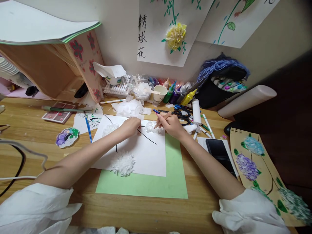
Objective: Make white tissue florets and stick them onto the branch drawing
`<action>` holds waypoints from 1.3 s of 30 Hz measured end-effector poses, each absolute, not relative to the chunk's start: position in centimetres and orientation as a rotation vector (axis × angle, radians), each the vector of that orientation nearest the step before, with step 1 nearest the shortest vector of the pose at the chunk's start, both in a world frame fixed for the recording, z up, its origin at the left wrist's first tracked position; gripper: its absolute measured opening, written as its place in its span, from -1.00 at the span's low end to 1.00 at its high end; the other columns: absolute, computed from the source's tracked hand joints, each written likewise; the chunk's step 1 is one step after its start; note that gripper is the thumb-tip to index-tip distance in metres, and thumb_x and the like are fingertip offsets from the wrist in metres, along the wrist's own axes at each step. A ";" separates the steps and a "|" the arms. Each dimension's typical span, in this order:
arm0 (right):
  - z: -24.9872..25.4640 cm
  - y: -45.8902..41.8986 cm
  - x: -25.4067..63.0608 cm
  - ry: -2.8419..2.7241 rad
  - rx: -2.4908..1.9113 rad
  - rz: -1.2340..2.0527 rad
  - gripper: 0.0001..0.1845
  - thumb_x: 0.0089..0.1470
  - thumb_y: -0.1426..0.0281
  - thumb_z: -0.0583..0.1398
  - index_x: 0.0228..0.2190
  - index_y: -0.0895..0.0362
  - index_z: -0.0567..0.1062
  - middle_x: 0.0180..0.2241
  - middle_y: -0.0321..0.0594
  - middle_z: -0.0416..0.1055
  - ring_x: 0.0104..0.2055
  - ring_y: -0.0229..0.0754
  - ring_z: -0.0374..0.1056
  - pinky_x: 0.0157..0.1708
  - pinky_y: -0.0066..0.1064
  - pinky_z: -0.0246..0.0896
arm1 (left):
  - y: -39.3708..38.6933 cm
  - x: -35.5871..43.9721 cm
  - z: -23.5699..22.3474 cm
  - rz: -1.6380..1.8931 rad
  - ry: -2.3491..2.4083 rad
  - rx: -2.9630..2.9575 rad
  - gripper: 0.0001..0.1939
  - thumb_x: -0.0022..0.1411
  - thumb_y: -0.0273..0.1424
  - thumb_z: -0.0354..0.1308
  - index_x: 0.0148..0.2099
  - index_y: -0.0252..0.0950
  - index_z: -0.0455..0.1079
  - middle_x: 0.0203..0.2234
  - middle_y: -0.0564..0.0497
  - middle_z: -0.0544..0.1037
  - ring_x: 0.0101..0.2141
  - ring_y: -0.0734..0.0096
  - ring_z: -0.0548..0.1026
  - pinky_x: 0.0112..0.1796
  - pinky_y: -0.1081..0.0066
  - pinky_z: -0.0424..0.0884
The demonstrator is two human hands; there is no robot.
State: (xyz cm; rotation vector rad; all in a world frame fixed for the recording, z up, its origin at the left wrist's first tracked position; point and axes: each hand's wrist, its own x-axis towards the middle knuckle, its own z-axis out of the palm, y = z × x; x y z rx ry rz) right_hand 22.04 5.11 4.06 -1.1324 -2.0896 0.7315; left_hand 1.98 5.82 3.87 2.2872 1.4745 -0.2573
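A white sheet (148, 159) with dark painted lines lies on a green sheet (141, 187). My left hand (133, 126) is closed over the sheet's upper part, its fingertips turned away, so what it holds is hidden. To its right my right hand (170, 125) is closed in a pinch above a small white paper flower (152, 126); anything between its fingers is too small to make out. A fuller white paper flower (123, 164) sits at the sheet's lower edge, and another white flower (110, 130) is partly behind my left forearm. Loose white paper pieces (129, 108) are heaped just beyond.
Paint bottles (175, 94), a paper cup (160, 93) and a bowl of white paste (142, 91) line the back. Black scissors (181, 113) and markers (208, 125) lie right of my hand. Left are a blue brush (88, 128) and a painted palette (67, 137); right, a phone (219, 152).
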 end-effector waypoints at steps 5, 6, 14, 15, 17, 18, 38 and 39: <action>3.6 4.0 22.8 -1.987 -1.104 0.756 -0.49 0.22 0.23 -0.07 -0.62 0.12 0.45 -0.55 -0.24 0.44 -0.49 -0.27 0.36 -0.44 -0.43 0.22 | 5.9 1.9 3.8 -0.255 1.473 2.279 -0.74 -0.09 -0.34 0.28 -0.29 -0.34 0.47 -0.35 -0.11 0.54 -0.31 0.20 0.48 -0.37 0.42 0.30; 3.4 4.0 22.7 -1.997 -1.089 0.741 -0.50 0.22 0.25 -0.06 -0.62 0.12 0.46 -0.55 -0.24 0.44 -0.48 -0.27 0.36 -0.43 -0.43 0.22 | 5.9 1.9 3.8 -0.255 1.471 2.280 -0.74 -0.09 -0.34 0.27 -0.29 -0.34 0.47 -0.35 -0.11 0.54 -0.31 0.19 0.48 -0.37 0.42 0.30; 2.5 4.5 21.6 -2.159 -0.993 0.571 -0.53 0.22 0.32 -0.06 -0.62 0.13 0.44 -0.57 -0.25 0.43 -0.50 -0.29 0.35 -0.44 -0.44 0.18 | 6.0 1.9 3.7 -0.268 1.466 2.293 -0.74 -0.08 -0.35 0.26 -0.28 -0.34 0.46 -0.35 -0.09 0.55 -0.29 0.21 0.48 -0.35 0.42 0.31; 2.5 4.6 21.5 -2.172 -0.990 0.557 -0.54 0.22 0.33 -0.06 -0.62 0.13 0.42 -0.57 -0.25 0.43 -0.50 -0.29 0.35 -0.44 -0.45 0.18 | 6.0 1.8 3.7 -0.264 1.463 2.296 -0.74 -0.08 -0.35 0.26 -0.27 -0.34 0.46 -0.35 -0.09 0.55 -0.29 0.21 0.48 -0.34 0.42 0.31; 2.5 4.9 21.1 -2.194 -1.000 0.562 -0.57 0.22 0.34 -0.06 -0.60 0.13 0.40 -0.56 -0.26 0.44 -0.50 -0.29 0.36 -0.42 -0.45 0.18 | 6.0 1.8 3.6 -0.260 1.457 2.296 -0.73 -0.07 -0.35 0.26 -0.27 -0.34 0.46 -0.35 -0.09 0.54 -0.29 0.21 0.48 -0.33 0.42 0.31; 2.6 5.1 21.0 -2.205 -1.016 0.576 -0.58 0.22 0.35 -0.06 -0.60 0.13 0.39 -0.57 -0.26 0.44 -0.50 -0.29 0.36 -0.41 -0.45 0.18 | 6.0 1.8 3.6 -0.260 1.457 2.296 -0.73 -0.07 -0.35 0.26 -0.26 -0.34 0.46 -0.35 -0.09 0.54 -0.28 0.21 0.48 -0.33 0.42 0.31; 2.3 1.9 23.0 -1.643 -1.092 0.751 -0.58 0.21 0.27 -0.03 -0.60 0.13 0.39 -0.58 -0.29 0.34 -0.55 -0.32 0.27 -0.53 -0.47 0.18 | 5.8 1.8 3.7 -0.215 1.478 2.260 -0.75 -0.12 -0.38 0.29 -0.31 -0.34 0.48 -0.37 -0.10 0.55 -0.30 0.20 0.48 -0.34 0.41 0.32; 1.7 1.3 23.0 -1.587 -1.088 0.764 -0.60 0.21 0.28 -0.03 -0.57 0.13 0.40 -0.56 -0.29 0.35 -0.54 -0.32 0.28 -0.54 -0.47 0.19 | 5.8 1.6 3.7 -0.191 1.473 2.237 -0.77 -0.11 -0.40 0.29 -0.32 -0.33 0.48 -0.38 -0.09 0.55 -0.32 0.22 0.48 -0.35 0.42 0.32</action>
